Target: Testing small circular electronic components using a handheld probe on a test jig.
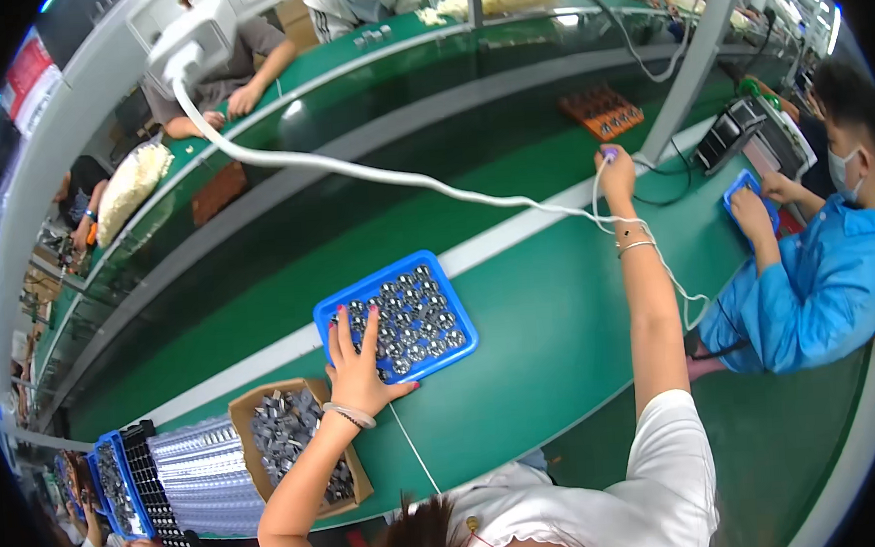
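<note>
A blue plastic tray (467, 318) sits on the green bench in front of me, filled with several round shiny metal parts (417, 353). My left hand (356, 374) lies over its near left corner, fingers spread across the parts and thumb by the near rim. My right arm reaches far forward to the right. At its end my right hand (615, 175) is closed around the end of a white cable (597, 185), where a small purplish piece shows between the fingers. The cable loops by my right wrist.
Left of the tray stand a cardboard box (360, 479) of small grey metal pieces, clear plastic trays (204, 468) and another blue tray (120, 483). An orange tray (603, 113) lies across the belt. A co-worker in blue (809, 281) sits at right beside a metal post (695, 57).
</note>
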The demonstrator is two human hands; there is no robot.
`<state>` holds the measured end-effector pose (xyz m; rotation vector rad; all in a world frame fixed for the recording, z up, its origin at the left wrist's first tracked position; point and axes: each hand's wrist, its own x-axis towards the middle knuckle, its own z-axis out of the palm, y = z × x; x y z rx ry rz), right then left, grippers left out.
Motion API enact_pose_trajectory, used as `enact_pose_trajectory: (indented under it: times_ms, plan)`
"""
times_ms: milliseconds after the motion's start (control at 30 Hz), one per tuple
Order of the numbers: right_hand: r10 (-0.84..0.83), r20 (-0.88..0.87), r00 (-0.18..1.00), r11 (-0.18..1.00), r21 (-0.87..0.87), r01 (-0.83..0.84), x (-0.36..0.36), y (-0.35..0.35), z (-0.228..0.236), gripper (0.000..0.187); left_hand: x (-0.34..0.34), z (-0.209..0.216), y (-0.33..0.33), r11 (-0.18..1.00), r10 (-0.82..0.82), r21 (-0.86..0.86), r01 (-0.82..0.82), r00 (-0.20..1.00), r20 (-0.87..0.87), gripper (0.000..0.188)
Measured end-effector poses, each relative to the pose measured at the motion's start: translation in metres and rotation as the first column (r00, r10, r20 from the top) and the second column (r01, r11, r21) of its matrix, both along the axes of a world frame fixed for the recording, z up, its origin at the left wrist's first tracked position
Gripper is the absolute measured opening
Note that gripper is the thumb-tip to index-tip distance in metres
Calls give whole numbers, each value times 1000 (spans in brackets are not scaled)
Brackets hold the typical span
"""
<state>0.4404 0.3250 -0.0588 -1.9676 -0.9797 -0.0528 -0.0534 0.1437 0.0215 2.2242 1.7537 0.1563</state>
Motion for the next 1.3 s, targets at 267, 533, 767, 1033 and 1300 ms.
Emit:
enact_pose_trajectory:
  times_ms: [267, 533, 767, 1033, 1300]
  plan:
    - [121, 360, 925, 981, -188, -55, 38, 37, 3, 31, -11, -16, 48, 996, -19, 87, 5, 987, 159, 124]
    - [144, 344, 928, 950, -311, -32, 35, 63, 1, 26, -1, -26, 100, 988, 57, 132, -75, 989, 136, 117]
    - [113, 401, 909, 936, -351, 39, 33, 87, -17, 30, -1, -53, 147, 945, 87, 304, -119, 989, 117, 115]
    - [309, 484, 819, 908, -406, -103, 25, 88, -17, 31, -3, -37, 133, 952, 94, 273, -135, 983, 158, 100]
    - [498, 480, 722, 867, -289, -406, -66, 36, 21, 25, -9, -4, 74, 940, -78, 339, 31, 989, 126, 89]
